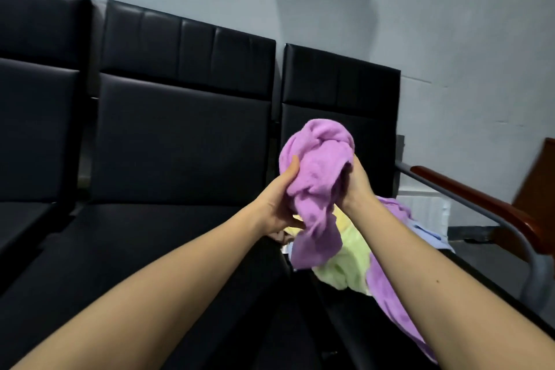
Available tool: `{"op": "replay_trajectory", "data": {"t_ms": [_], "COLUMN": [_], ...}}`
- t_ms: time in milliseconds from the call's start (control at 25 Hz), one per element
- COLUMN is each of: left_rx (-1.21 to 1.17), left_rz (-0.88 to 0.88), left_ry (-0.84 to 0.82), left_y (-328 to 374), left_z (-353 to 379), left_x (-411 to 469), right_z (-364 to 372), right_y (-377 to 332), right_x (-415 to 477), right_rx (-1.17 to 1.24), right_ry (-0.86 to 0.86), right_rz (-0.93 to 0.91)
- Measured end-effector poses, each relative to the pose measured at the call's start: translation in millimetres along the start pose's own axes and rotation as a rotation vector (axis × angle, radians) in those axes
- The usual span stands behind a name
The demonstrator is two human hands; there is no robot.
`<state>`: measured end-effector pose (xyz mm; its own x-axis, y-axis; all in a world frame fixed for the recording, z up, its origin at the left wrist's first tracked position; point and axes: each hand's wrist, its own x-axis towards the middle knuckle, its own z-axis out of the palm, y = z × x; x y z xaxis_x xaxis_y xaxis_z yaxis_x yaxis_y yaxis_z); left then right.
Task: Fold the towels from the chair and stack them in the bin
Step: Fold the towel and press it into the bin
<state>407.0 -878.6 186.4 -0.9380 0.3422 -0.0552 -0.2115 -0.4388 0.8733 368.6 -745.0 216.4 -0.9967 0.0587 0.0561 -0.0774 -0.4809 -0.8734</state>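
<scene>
Now my left grip (279,201) and right grip (357,186) both squeeze a soft purple towel (318,165), scrunched in a ball above the black chair (339,93), over a green towel (345,267).

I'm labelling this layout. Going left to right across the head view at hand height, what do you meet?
Far-left black chair, middle black chair, left hand, held purple towel, right hand, wooden armrest.

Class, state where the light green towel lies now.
Head view, right of centre: the light green towel lies in the pile on the rightmost chair, just below the raised purple towel.
</scene>
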Motion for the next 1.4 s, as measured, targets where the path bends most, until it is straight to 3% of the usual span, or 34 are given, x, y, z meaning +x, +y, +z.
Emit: {"op": "replay_trajectory", "data": {"t_ms": [160, 360, 440, 520, 560, 640, 720, 800, 880, 920, 1000, 1080, 1160, 1240, 1320, 1400], "left_rx": [-0.144, 0.186, 0.41, 0.632, 0.788, 1.111, 1.173, 1.211, 1.535, 1.692, 1.706, 1.539, 1.406, 1.263, 1.163, 1.132], "left_rz": [0.333, 0.541, 0.5, 0.245, 0.104, -0.044, 0.055, 0.167, 0.156, 0.195, 0.317, 0.524, 0.641, 0.582, 0.515, 0.4], "left_ry": [0.206, 0.614, 0.559, 0.483, 0.544, 0.874, 0.997, 0.822, 0.611, 0.583, 0.585, 0.534, 0.354, 0.178, 0.166, 0.207], "left_y": [22.6, 97.0, 117.1, 114.9, 107.1, 77.0, 33.1, -17.9, -58.2, -68.1, -67.7, -65.8, -68.2, -70.9, -62.4, -50.6], "left_z": [-45.0, -106.9, -137.3, -169.2, -190.4, -231.9, -258.6, -272.1, -277.3, -281.1, -279.7, -275.0, -267.0, -255.5, -248.9, -249.0], "left_x": [-25.1, -37.5, -36.5, -34.6, -34.3, -38.0, -50.0, -63.3, -72.6, -72.3, -75.1, -81.9, -89.8, -97.5, -101.0, -106.1], "right_z": [58.9, 126.2, 135.4, 129.5, 123.2, 104.2, 86.3, 75.9, 77.3, 78.0, 79.5, 80.4, 82.4, 83.9, 88.4, 94.2], "right_y": [44.4, 89.2, 105.8, 128.3, 142.7, 172.5, 201.5, 231.6, 256.0, 264.1, 268.8, 263.0, 257.3, 254.2, 244.7, 229.3], "right_x": [4.6, 15.0, 16.1, 15.9, 11.7, -5.9, -22.0, -32.8, -45.5, -49.0, -57.1, -62.7, -69.9, -76.6, -81.4, -83.0], "right_rx": [0.131, 0.025, -0.017, -0.126, -0.231, -0.478, -0.644, -0.842, -1.199, -1.396, -1.599, -1.618, -1.619, -1.592, -1.495, -1.269], "right_ry": [0.116, 0.151, 0.073, 0.006, -0.002, 0.035, 0.05, -0.035, -0.204, -0.249, -0.314, -0.357, -0.442, -0.511, -0.502, -0.386], "right_rz": [0.041, 0.069, 0.175, 0.244, 0.248, 0.145, 0.038, 0.002, -0.013, -0.048, -0.17, -0.289, -0.345, -0.399, -0.412, -0.346]}}
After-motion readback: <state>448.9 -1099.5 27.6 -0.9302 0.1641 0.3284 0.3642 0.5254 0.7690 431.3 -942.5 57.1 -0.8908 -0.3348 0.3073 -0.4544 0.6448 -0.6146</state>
